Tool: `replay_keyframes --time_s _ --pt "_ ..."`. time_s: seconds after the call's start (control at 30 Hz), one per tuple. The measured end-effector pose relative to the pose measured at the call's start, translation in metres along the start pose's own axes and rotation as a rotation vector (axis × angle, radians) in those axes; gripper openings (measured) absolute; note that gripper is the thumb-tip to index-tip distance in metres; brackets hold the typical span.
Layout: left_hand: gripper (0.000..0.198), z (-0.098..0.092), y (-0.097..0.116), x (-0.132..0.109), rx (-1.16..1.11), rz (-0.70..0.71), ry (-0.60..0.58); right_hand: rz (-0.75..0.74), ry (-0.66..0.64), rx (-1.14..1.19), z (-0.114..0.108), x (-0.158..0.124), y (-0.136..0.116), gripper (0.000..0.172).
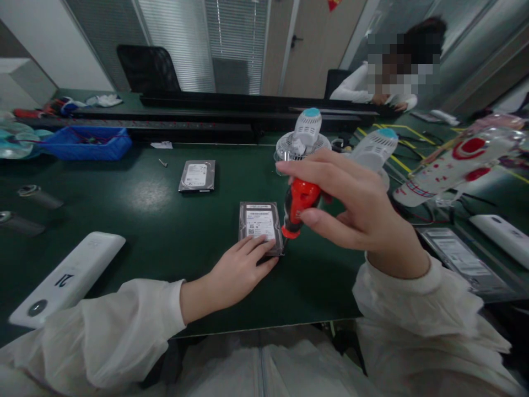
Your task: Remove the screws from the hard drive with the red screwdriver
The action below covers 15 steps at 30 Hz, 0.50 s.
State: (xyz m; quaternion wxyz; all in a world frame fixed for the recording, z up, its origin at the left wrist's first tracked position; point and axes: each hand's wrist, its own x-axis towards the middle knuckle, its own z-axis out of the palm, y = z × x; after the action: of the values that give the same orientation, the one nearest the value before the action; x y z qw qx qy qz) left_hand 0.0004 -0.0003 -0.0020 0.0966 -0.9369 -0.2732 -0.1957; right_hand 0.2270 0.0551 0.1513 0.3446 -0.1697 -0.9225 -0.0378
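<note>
A hard drive with a white label lies face up on the green table in front of me. My left hand holds it down, fingers across its near part and thumb along the near edge. Above its right side, my right hand grips a red and black screwdriver, thumb and fingers around the handle and the index finger stretched over the top. The screwdriver points down, its short shaft at the drive's near right corner. Whether the tip sits in a screw I cannot tell. A second hard drive lies farther back on the left.
A blue bin stands at the back left, a white power bank at the near left. Small white fans are behind my right hand. A bottle and another drive are on the right. Another person sits across the table.
</note>
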Motion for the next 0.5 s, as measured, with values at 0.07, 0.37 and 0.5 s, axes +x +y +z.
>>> replay_keyframes --time_s 0.07,0.37,0.5 --pt "0.031 0.0005 0.0 -0.0003 -0.001 0.0 -0.005 -0.012 -0.003 0.075 -0.0009 0.0007 -0.0012 0.042" --pt "0.032 0.0006 0.0001 0.0 -0.002 0.001 0.005 0.033 0.045 0.006 0.0027 -0.0012 0.0037 0.028" --pt "0.03 -0.0008 0.0004 0.0006 -0.013 0.002 0.012 0.012 -0.005 0.137 0.0013 -0.0002 0.0044 0.032"
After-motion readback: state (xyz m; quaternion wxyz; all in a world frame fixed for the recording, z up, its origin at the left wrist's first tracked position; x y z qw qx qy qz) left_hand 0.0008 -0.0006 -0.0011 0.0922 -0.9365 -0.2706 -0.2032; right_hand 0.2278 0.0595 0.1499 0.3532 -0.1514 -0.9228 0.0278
